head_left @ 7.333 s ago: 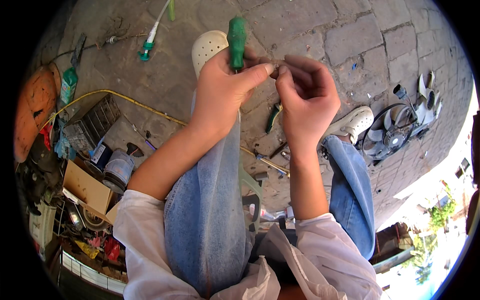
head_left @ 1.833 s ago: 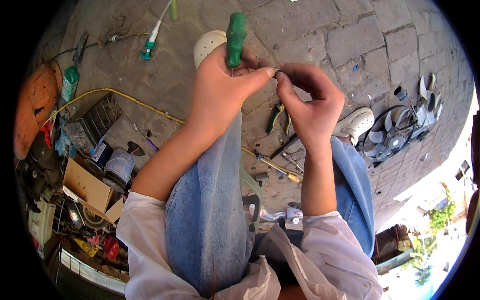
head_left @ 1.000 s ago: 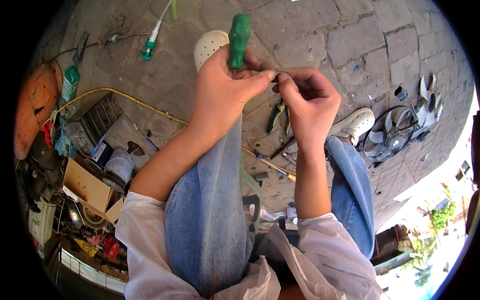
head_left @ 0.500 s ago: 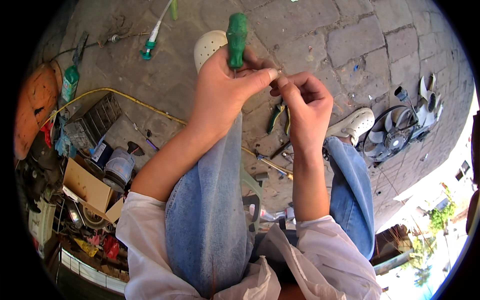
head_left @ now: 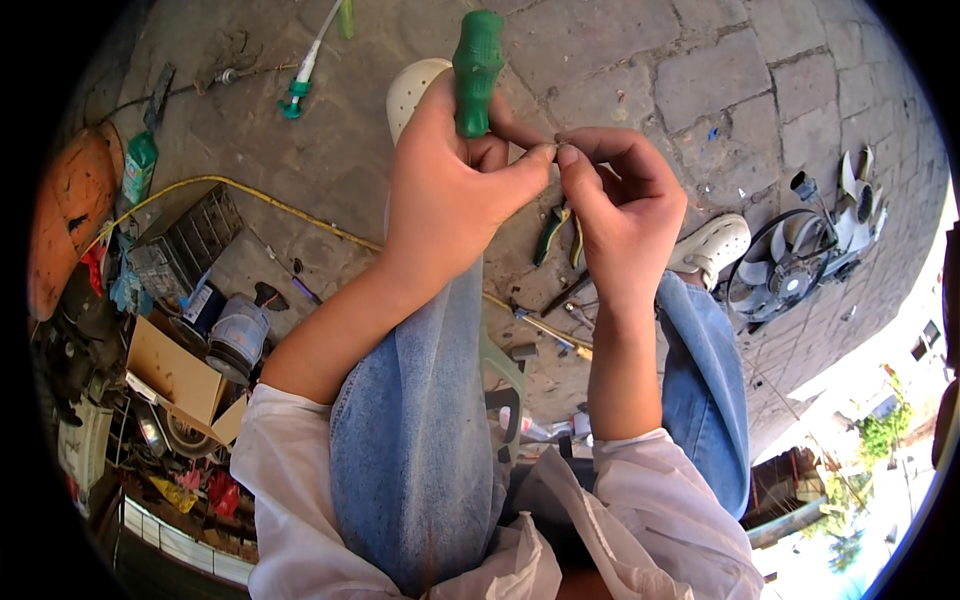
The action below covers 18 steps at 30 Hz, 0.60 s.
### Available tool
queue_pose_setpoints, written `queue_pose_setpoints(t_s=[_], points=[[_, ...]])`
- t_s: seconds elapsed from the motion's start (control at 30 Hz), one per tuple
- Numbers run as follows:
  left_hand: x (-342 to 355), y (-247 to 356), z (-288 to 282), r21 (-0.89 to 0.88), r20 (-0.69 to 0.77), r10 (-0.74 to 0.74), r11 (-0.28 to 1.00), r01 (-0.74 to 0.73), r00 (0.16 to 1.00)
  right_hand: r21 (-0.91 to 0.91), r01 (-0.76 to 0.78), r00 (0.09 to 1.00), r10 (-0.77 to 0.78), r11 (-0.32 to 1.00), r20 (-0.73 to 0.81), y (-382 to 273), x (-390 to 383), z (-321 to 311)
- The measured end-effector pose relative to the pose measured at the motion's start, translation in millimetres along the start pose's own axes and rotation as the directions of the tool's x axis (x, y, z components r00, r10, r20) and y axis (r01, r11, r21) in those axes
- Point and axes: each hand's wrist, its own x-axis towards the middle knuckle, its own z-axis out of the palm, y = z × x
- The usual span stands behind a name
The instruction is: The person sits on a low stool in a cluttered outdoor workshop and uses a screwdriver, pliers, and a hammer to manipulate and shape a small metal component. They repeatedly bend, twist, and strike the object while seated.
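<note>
A screwdriver with a green handle (head_left: 478, 75) is gripped in my left hand (head_left: 435, 195), its handle pointing away from me and its shaft hidden behind the fingers. The thumb and forefinger of that hand also reach to the right in a pinch. They meet the pinched thumb and forefinger of my right hand (head_left: 630, 220). Something tiny sits between the fingertips, too small to name. Below the hands, pliers with dark and yellow handles (head_left: 548, 238) lie on the stone paving, partly behind my right hand.
A yellow hose (head_left: 260, 198) crosses the paving. To the left are a dark crate (head_left: 190, 240), a cardboard box (head_left: 165, 365), a green bottle (head_left: 140, 165) and an orange panel (head_left: 75, 215). A white-and-green syringe-like tool (head_left: 300, 85) lies farther off. A fan (head_left: 785, 275) rests at the right.
My right hand has shifted a little to the right and turned, fingers still pinched. The screwdriver handle has risen slightly away from me. Both hands' fingertips stay together.
</note>
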Motion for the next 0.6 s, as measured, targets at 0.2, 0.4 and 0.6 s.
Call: queue_pose_setpoints(t_s=[0.2, 0.4, 0.6], points=[[-4.2, 2.3, 5.0, 0.128, -0.022, 0.112, 0.986, -0.108, 0.993, 0.149, -0.11, 0.994, 0.112, 0.983, -0.007, -0.3, -0.9, -1.3], [-3.0, 0.9, 6.8, 0.194, -0.056, 0.179, 0.967, -0.166, 0.982, 0.162, -0.119, 0.992, 0.123, 0.98, -0.015, -7.7, -2.2, 2.4], [-2.7, 2.4, 3.9, 0.184, -0.036, 0.164, 0.971, -0.154, 0.986, 0.099, -0.099, 0.995, 0.101, 0.99, -0.019, -3.9, -0.4, 0.6]])
